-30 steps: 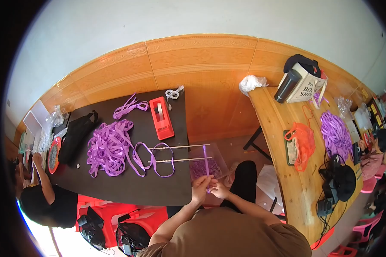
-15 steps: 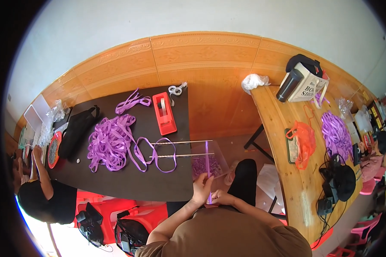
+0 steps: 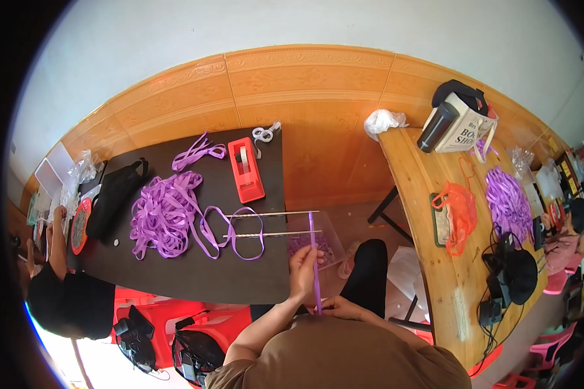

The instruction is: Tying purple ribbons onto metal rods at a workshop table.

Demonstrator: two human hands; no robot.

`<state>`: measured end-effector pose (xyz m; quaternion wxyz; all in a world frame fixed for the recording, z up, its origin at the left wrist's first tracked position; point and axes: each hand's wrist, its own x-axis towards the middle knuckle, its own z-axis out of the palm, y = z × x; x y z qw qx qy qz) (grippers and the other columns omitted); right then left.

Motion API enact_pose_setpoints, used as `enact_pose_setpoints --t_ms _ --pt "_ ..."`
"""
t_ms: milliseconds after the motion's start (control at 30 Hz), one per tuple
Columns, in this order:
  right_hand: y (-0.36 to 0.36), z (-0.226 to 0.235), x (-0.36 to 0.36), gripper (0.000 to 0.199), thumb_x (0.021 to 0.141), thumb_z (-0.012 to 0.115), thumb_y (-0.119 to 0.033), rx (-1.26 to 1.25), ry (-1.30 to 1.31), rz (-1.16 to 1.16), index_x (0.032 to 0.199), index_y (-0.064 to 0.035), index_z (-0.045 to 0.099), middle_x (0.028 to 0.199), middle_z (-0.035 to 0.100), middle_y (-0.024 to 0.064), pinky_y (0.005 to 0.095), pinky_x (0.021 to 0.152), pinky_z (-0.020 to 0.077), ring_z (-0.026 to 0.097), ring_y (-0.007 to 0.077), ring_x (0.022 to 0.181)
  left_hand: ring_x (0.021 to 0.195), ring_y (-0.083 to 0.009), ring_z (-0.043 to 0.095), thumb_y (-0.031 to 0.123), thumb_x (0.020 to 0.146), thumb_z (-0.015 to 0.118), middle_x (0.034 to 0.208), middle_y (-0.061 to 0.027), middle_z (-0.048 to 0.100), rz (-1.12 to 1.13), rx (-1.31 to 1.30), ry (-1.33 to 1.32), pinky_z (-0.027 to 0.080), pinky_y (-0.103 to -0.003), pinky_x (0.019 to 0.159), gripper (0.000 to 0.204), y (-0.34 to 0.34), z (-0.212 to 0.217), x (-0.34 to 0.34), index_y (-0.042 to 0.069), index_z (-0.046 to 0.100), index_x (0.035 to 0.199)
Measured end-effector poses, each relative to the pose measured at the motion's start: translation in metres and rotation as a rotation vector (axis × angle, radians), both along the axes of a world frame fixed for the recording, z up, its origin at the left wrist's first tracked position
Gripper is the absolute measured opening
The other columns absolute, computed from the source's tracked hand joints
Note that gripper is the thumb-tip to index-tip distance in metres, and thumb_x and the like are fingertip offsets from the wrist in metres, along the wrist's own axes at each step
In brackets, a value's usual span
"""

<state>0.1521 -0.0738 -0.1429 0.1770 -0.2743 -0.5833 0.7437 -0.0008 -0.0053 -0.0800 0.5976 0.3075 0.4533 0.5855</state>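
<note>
Two thin rods (image 3: 276, 234) stick out past the right edge of the dark table, one beyond the other. A purple ribbon (image 3: 316, 285) runs from the rods' outer ends down toward my body. Partway along it, my left hand (image 3: 302, 271) pinches the ribbon between thumb and fingers. My right hand (image 3: 341, 307) is closed at the ribbon's lower end, close to my brown shirt; its fingertips are partly hidden. More ribbon loops over the rods and leads to a large loose purple ribbon pile (image 3: 165, 214) on the table.
On the dark table (image 3: 194, 282) are a red tape dispenser (image 3: 247, 172), scissors (image 3: 263, 134) and a black bag (image 3: 115, 198). A clear bin (image 3: 328, 243) sits below the rods. A wooden table (image 3: 412, 175) at right holds bags and cables. Another person (image 3: 61, 292) works at far left.
My left hand has slid up the ribbon, closer to the rods. My right hand has drawn slightly down toward my body.
</note>
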Motion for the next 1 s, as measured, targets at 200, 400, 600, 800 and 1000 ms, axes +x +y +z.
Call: enact_pose_setpoints --t_ms 200,400,600,800,1000 --pt "-0.001 -0.018 0.001 0.016 0.087 0.055 -0.009 0.048 -0.04 0.012 0.09 0.004 0.063 0.095 0.06 0.0064 0.0268 0.075 0.043 0.055 0.0133 0.087 0.068 -0.0145 0.059 0.016 0.092 0.054 0.082 -0.0075 0.064 -0.062 -0.127 -0.242 0.046 -0.024 0.064 0.021 0.003 -0.005 -0.006 -0.001 0.061 0.103" --pt "0.014 -0.047 0.012 0.023 0.089 0.056 -0.019 0.067 -0.226 -0.197 0.08 0.0007 0.064 0.08 0.063 0.0048 0.0262 0.064 0.0441 0.057 0.0139 0.07 0.061 -0.013 0.057 0.017 0.092 0.053 0.076 -0.0069 0.062 -0.019 -0.09 -0.142 0.046 -0.024 0.061 0.02 -0.015 0.017 0.006 -0.001 0.061 0.099" --pt "0.07 0.019 0.01 0.01 0.086 0.056 -0.006 0.715 -0.426 -0.963 0.091 -0.0001 0.062 0.072 0.058 0.0108 0.0308 0.057 0.0446 0.057 0.0174 0.065 0.054 -0.0088 0.051 0.017 0.093 0.052 0.069 -0.0036 0.059 0.07 -0.04 -0.172 0.041 -0.021 0.052 0.019 -0.027 0.025 0.012 0.001 0.061 0.095" --pt "0.11 0.102 -0.02 0.034 0.067 0.065 -0.006 1.607 -0.233 -0.741 0.101 -0.0068 0.064 0.086 0.059 0.0087 0.0336 0.057 0.0428 0.058 0.0233 0.07 0.049 -0.0058 0.043 0.013 0.095 0.048 0.066 -0.0009 0.054 0.037 -0.027 -0.193 0.036 -0.018 0.045 0.017 -0.035 0.042 0.012 0.0 0.059 0.093" --pt "0.12 0.109 -0.031 0.037 0.065 0.068 -0.012 1.803 -0.185 -0.619 0.101 -0.0056 0.064 0.083 0.056 0.0067 0.0301 0.049 0.0381 0.055 0.0186 0.062 0.047 -0.0063 0.043 0.011 0.095 0.046 0.067 -0.0018 0.053 0.007 -0.005 -0.226 0.035 -0.018 0.043 0.017 -0.036 0.058 0.006 0.0 0.058 0.092"
